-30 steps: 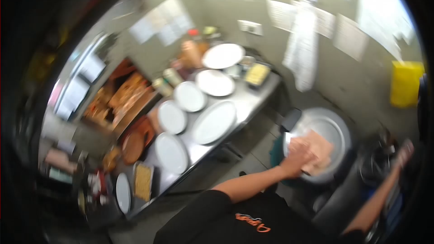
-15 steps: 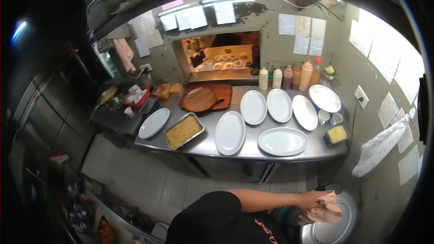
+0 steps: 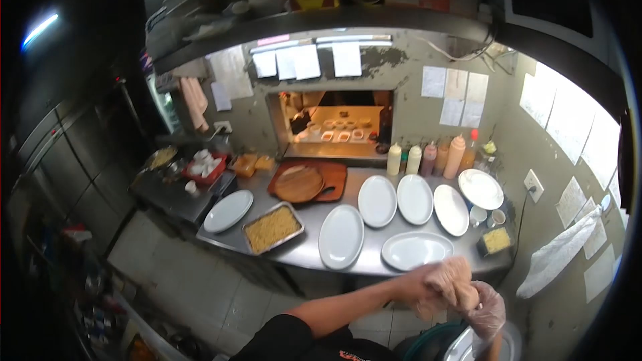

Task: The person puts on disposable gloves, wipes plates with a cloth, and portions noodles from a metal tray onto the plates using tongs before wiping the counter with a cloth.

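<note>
Close together in front of the counter's front edge, both of my hands are on a crumpled, pale pink, cloth-like piece (image 3: pixel 453 279); its exact kind is blurred. My left hand (image 3: pixel 422 289) is closed around its left side. A clear plastic glove covers my right hand (image 3: pixel 489 311), whose fingers curl at the right side of the piece. Below the hands is a round metal lid (image 3: pixel 511 344), partly hidden by the right arm. Nearest on the counter is a white oval plate (image 3: pixel 416 252), just beyond the left hand.
More white oval plates (image 3: pixel 342 237) lie on the steel counter (image 3: pixel 301 254). A tray of crumb-like yellow food (image 3: pixel 273 228), wooden boards (image 3: pixel 299 184), squeeze bottles (image 3: pixel 455 157) and a container of pale shreds (image 3: pixel 495 242) stand there too. A shelf (image 3: pixel 321 23) runs overhead.
My hands and the pink piece have risen from over the metal lid towards the counter edge. The gloved right hand now shows clearly. The view has tilted upwards.
</note>
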A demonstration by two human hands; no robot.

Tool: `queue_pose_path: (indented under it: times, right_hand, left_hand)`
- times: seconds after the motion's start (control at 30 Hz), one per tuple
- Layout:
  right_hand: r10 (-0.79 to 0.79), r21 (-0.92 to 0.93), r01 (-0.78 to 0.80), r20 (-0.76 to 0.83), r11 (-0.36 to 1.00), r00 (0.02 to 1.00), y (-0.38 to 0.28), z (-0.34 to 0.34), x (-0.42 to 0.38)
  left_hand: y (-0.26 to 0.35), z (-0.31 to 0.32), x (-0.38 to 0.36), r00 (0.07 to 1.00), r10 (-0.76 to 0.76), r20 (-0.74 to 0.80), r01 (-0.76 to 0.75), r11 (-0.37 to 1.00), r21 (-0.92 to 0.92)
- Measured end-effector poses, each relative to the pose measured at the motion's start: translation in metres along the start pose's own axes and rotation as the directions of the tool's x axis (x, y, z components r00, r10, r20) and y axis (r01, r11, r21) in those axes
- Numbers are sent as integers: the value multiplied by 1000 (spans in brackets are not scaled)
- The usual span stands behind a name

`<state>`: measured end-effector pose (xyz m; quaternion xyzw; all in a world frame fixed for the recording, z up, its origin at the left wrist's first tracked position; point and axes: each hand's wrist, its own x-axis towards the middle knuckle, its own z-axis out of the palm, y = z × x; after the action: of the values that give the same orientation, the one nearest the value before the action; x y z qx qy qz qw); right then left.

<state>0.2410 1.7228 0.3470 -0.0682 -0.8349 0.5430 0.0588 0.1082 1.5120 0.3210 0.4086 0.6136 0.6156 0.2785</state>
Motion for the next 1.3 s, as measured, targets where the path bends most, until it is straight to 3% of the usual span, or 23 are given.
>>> queue_pose_path:
  times: [0.07, 0.1, 0.13, 0.2, 0.23, 0.27, 0.3, 0.37, 0.43, 0.5, 0.63, 0.73, 0.83, 0.87, 0.93, 1.0, 1.03, 1.07, 1.1, 1.13, 1.2, 1.27, 1.3]
  right_hand:
    - [-57, 96, 58, -10, 994, 998, -10, -9, 7]
    - [-51, 63, 55, -56, 997, 997, -6, -16, 11]
    - [-104, 86, 114, -119, 990, 987, -12, -15, 16]
    - [-245, -12, 252, -293, 968, 924, -25, -8, 27]
    - [-323, -163, 282, -364, 946, 873, -26, -13, 34]
    - [-359, -8, 404, -477, 915, 803, -19, -19, 38]
    - [-370, 128, 531, -581, 838, 725, -9, -26, 40]
    - [-316, 139, 586, -732, 798, 604, -3, -41, 39]
    - [-233, 121, 544, -811, 830, 536, -3, -40, 36]
    - [-157, 171, 477, -805, 862, 572, -5, -26, 43]
    - [51, 449, 212, -504, 868, 862, 6, 41, 74]
    - [167, 605, -13, -197, 796, 966, 31, 96, 76]
    - [157, 671, -193, 114, 716, 981, 56, 121, 85]
    - [122, 681, -224, 195, 697, 973, 60, 121, 93]
    - [17, 705, -267, 340, 658, 940, 61, 109, 119]
    - [4, 646, -377, 501, 664, 866, 38, 94, 143]
    - [-70, 640, -364, 548, 677, 834, 26, 98, 151]
    - [-144, 638, -348, 589, 687, 795, 13, 105, 157]
    - [-216, 637, -331, 625, 696, 750, 0, 112, 160]
    - [-286, 638, -311, 656, 705, 698, -12, 121, 162]
    - [-425, 651, -261, 696, 713, 578, -27, 143, 165]
    - [-275, 502, -233, 741, 833, 613, 13, 178, 169]
    - [-51, 312, -255, 716, 915, 696, 62, 208, 170]
  left_hand:
    - [21, -65, 8, 972, 199, -123, -204, 979, -28]
    - [63, -99, 11, 981, 100, -165, -109, 993, -44]
    - [96, -131, 21, 924, 248, -292, -223, 968, 118]
    - [180, -186, 46, 619, 686, -382, -379, 687, 619]
    - [228, -210, 57, 399, 876, -272, -353, 421, 836]
    - [280, -236, 72, 211, 972, -101, -261, 156, 953]
    - [333, -268, 86, 19, 952, 305, -60, -304, 951]
    - [404, -310, 105, 116, 932, 344, 176, -360, 916]
    - [427, -346, 137, 258, 947, 191, 312, -269, 911]
    - [414, -364, 170, 315, 946, 71, 368, -191, 910]
    - [313, -346, 215, 201, 976, 83, 229, -129, 965]
    - [211, -293, 201, 175, 976, 129, -16, -128, 992]
    - [124, -258, 128, 455, 887, 79, -267, 52, 962]
    - [109, -251, 95, 591, 806, -34, -208, 193, 959]
    - [80, -250, 40, 647, 718, -257, -113, 423, 899]
    - [32, -262, -12, 564, 678, -471, 18, 561, 828]
    - [23, -257, -47, 547, 561, -621, 238, 607, 758]
    - [1, -258, -81, 471, 418, -777, 300, 752, 586]
    - [-17, -248, -115, 311, 417, -854, 400, 757, 516]
    - [-45, -241, -150, 148, 242, -959, 473, 834, 284]
    - [-94, -214, -217, -144, 167, -975, 553, 831, 61]
    - [-125, -190, -276, -276, 12, -961, 503, 854, -134]
    - [-139, -183, -301, -327, 2, -945, 510, 842, -174]
